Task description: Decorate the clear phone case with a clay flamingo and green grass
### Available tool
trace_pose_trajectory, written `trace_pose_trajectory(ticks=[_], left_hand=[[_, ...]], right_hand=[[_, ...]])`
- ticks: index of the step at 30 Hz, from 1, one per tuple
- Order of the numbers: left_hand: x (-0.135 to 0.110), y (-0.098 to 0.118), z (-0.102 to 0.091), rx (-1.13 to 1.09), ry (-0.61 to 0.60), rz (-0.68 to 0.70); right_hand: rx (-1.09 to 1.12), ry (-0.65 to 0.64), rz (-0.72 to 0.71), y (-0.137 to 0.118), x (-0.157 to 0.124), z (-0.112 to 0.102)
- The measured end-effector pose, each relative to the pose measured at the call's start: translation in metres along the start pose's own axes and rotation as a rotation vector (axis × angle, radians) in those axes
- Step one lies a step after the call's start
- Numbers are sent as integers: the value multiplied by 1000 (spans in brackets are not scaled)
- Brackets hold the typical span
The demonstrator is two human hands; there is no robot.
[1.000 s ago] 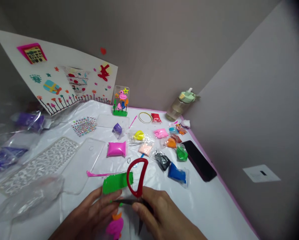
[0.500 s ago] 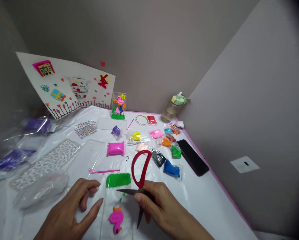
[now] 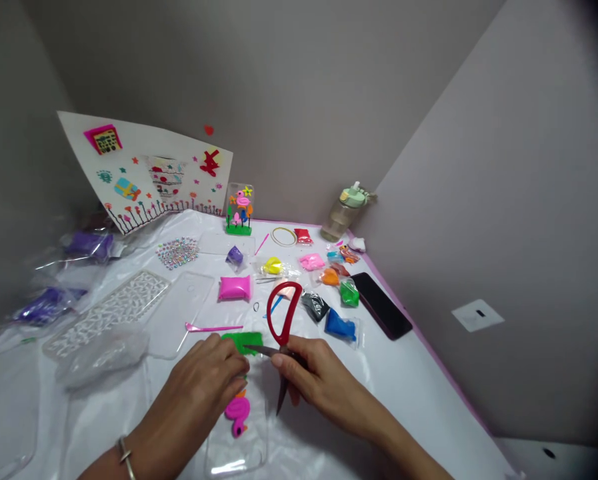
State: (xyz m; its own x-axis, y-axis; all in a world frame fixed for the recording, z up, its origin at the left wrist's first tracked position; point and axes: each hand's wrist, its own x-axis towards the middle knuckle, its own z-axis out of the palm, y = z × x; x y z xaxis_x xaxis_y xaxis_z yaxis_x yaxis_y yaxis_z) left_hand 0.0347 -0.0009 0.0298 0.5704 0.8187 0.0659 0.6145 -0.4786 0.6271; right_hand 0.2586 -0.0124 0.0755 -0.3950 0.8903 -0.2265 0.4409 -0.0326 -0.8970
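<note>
A pair of scissors with red handles (image 3: pixel 283 313) is in my right hand (image 3: pixel 311 373), its blades spread apart. One blade tip touches or hovers over a flat green clay strip (image 3: pixel 249 343) on a clear phone case (image 3: pixel 256 433). My left hand (image 3: pixel 211 377) reaches over the left side of the case with fingers curled together; what they pinch is hidden. Small green bits show beside its fingertips. Below them on the case lies a pink clay flamingo (image 3: pixel 237 412), upside down from my side. A pink modelling tool (image 3: pixel 213 328) lies just beyond.
Several bagged clays, including a pink packet (image 3: pixel 235 288) and a blue one (image 3: pixel 341 325), lie across the table. A black phone (image 3: pixel 382 305) is at right, a water bottle (image 3: pixel 343 213) behind. A decorated case (image 3: pixel 240 210) stands near the wall. Gem stickers (image 3: pixel 177 253) lie at left.
My left hand has moved right and forward, from beside the case onto it, and its fingers have closed together. The scissors have shifted slightly toward the green strip. The view has tilted a little.
</note>
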Motion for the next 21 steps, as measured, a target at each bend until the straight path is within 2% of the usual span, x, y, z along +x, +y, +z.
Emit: trace_pose_trajectory(ticks=[5, 10, 12, 17, 19, 21], left_hand=[[0, -4, 10, -50, 12, -19], [-5, -6, 2, -178, 29, -69], [-7, -5, -5, -322, 57, -147], [-10, 0, -13, -925, 205, -406], [-9, 1, -12, -1043, 209, -440], [-8, 2, -9, -1062, 194, -438]], right_hand=[[-3, -1, 2, 0, 0, 0], [40, -9, -5, -1, -1, 0], [83, -12, -4, -2, -1, 1], [148, -15, 5, -2, -1, 7], [156, -18, 1, -2, -1, 10], [148, -19, -9, -2, -1, 13]])
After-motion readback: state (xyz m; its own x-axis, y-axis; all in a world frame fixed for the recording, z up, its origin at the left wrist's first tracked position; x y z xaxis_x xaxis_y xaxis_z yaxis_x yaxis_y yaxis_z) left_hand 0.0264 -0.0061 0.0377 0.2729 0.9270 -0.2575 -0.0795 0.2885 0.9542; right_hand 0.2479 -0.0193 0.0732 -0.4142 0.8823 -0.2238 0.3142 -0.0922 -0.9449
